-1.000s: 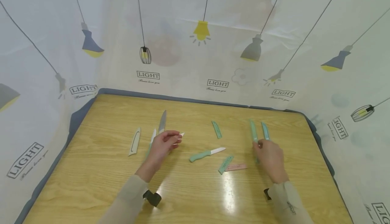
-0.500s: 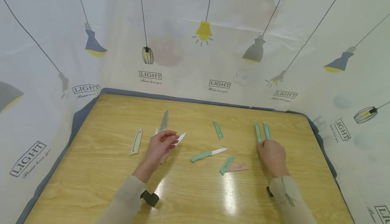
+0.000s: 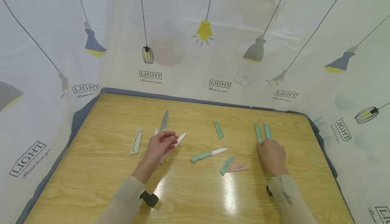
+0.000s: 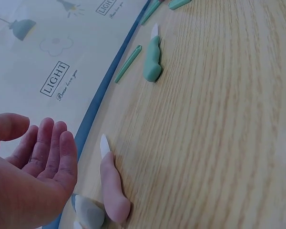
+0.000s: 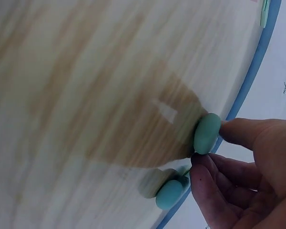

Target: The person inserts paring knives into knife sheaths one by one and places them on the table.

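Green-handled, round-butted knife (image 5: 207, 133): pinched at the handle, with its slim green sheathed end pointed towards the far edge; probably gripped there so that the blade end is clear of fingers.
Right hand (image 3: 272, 154): thumb and fingers closed on that handle alone.
Blue-sheathed slender knife (image 3: 267, 130): laid just beside it, nearly parallel, perhaps for tidy spacing.
Left hand (image 3: 162, 146): fingers loosely bent, nothing held; raised near the pink-handled, white-bladed knife (image 4: 115, 186), apparently idle.
Flat green sheath (image 3: 227, 165): laid across the end of a flat pink sheath (image 3: 239, 167), apparently without deliberate order.
Table (image 3: 91, 183): glossy, yellowish wood-grained top, bordered at the back by a blue-grey strip (image 3: 182, 99).
Wall covering (image 3: 182, 7): white, printed with hanging lamps and "LIGHT".
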{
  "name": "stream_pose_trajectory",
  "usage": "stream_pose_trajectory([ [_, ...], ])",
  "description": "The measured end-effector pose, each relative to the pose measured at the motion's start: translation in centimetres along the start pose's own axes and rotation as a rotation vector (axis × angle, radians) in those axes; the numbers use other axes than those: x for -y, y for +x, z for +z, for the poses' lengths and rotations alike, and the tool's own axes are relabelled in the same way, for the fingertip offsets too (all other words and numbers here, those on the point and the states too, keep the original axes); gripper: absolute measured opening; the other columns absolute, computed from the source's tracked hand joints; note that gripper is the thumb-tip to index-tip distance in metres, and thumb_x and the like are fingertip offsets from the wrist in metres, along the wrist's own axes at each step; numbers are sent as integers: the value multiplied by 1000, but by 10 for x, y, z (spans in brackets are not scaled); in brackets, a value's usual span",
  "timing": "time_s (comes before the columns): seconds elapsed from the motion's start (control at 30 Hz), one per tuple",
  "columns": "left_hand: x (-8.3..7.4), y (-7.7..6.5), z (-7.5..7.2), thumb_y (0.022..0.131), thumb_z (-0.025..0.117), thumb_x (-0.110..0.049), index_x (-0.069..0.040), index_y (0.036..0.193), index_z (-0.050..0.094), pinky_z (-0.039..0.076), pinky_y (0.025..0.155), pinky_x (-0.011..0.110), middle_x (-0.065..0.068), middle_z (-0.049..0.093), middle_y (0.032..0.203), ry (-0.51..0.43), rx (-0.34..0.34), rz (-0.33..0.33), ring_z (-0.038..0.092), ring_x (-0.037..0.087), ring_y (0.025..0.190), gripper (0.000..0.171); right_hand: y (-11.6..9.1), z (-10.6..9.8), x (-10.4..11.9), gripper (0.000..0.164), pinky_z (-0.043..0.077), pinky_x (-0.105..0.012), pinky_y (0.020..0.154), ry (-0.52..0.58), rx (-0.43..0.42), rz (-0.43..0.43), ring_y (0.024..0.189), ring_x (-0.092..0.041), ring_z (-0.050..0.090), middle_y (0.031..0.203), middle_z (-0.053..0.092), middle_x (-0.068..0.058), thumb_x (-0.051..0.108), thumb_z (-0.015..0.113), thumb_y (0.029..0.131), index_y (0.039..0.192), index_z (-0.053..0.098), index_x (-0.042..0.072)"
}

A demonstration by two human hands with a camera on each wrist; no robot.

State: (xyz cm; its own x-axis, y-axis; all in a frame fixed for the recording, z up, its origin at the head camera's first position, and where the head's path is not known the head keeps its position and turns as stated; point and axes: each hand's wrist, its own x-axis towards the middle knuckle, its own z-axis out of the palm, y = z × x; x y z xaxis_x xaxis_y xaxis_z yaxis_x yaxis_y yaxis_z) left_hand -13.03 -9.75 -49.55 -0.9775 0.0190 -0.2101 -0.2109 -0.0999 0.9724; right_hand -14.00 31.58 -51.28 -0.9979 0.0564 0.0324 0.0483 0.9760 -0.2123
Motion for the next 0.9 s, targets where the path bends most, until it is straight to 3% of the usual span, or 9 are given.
stream_pose_trajectory([
  [0.13, 0, 0, 0, 95, 57, -6, 11, 122, 57, 52, 89, 47, 23, 66, 113, 1, -7, -6, 62, 38, 103, 32, -1, -4, -1, 45, 38, -33, 36, 0, -3, 23, 45, -20, 45, 53, 49, -7, 25, 48, 98, 58, 53, 5],
  [0.23, -1, -1, -1, 95, 57, -7, 10, 122, 57, 51, 90, 48, 21, 67, 112, -6, -1, -4, 62, 37, 104, 32, -4, -9, -2, 42, 46, -38, 43, 29, -6, 49, 54, -23, 53, 67, 60, -14, 28, 47, 98, 80, 66, -5],
  [0.33, -2, -1, -2, 96, 57, -9, 10, 123, 56, 50, 91, 48, 20, 66, 112, -7, 11, 1, 62, 36, 104, 33, -10, -14, -1, 43, 52, -40, 49, 60, -26, 48, 62, -23, 58, 83, 66, -19, 29, 48, 98, 102, 68, -10],
  [0.67, -2, 1, 2, 94, 61, -9, 9, 122, 57, 51, 90, 48, 20, 66, 111, 30, 19, 22, 63, 34, 102, 34, -27, -15, 12, 36, 55, -45, 63, 125, -59, 15, 78, -30, 64, 95, 67, -20, 23, 48, 98, 107, 67, -6],
  [0.9, 1, 3, 22, 92, 64, -14, 4, 116, 63, 56, 80, 32, 10, 68, 103, 226, 77, 129, 65, 22, 94, 30, -36, -16, 21, 35, 53, -47, 73, 205, -20, 27, 87, -31, 62, 98, 66, -18, 23, 48, 97, 110, 66, -4],
])
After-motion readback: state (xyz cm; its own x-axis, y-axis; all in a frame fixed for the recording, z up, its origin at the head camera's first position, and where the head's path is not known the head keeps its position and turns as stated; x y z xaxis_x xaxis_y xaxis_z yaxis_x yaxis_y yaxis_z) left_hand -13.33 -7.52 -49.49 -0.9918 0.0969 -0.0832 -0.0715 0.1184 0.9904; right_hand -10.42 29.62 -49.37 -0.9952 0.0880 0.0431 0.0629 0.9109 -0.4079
